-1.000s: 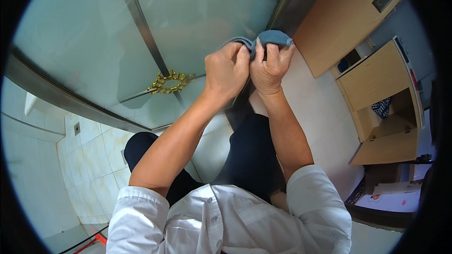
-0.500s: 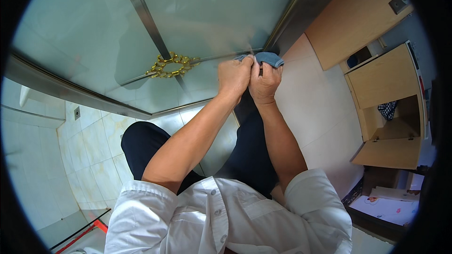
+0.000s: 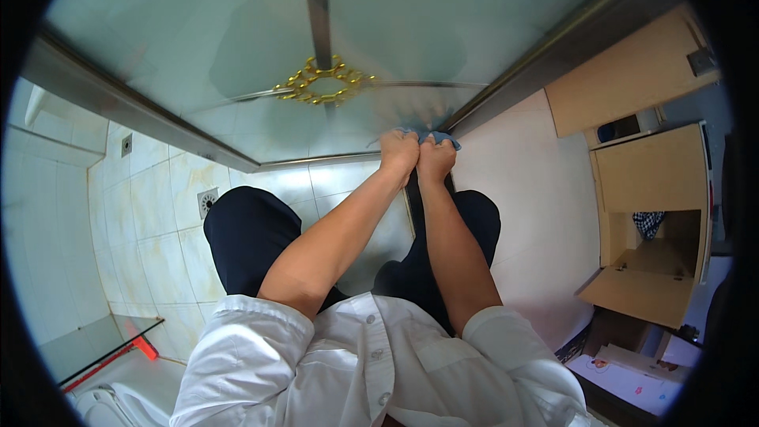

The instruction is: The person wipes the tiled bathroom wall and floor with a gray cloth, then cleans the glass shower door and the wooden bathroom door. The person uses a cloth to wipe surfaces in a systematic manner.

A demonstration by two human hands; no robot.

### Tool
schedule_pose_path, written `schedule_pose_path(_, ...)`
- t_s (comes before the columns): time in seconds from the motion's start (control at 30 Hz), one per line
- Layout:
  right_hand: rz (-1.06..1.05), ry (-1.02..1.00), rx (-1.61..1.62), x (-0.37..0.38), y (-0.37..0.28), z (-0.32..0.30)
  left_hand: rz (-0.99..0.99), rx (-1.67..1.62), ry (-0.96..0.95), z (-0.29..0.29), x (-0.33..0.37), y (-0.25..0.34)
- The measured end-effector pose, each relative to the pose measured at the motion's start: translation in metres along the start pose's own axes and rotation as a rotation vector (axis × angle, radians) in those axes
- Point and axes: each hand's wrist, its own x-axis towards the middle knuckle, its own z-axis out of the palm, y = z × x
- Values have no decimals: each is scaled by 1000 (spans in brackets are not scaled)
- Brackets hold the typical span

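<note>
Blue fabric cloth (image 3: 448,141), in my head view, is bunched at the lower right corner of a pale-green, metal-framed glass panel (image 3: 443,39); my left grip (image 3: 399,150) and right grip (image 3: 436,160) clench it, side by side (an open, pale wooden cabinet (image 3: 648,170) stands to the right).

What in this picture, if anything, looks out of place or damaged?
Mainly the wooden cabinet at right: one door stands open, exposing a dark patterned cloth, so it looks left unclosed. I see no clear damage.

The glass panel (image 3: 411,28) blocks the way ahead — free room lies rightward above the pale floor (image 3: 538,213).
</note>
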Motion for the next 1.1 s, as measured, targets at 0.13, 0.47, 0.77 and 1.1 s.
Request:
schedule_pose_path(0.13,255,-111,170,2,15,14,-101,-86,-52,-8,9,-25)
schedule_pose_path(0.47,602,-380,557,-2,31,31,-112,85,103,-28,29,-59)
schedule_pose_path(0.77,853,-391,461,-21,57,76,-420,-334,240,-77,38,-76)
schedule_pose_path(1.1,1168,-398,732,-26,53,82,-509,-447,238,-97,44,-69)
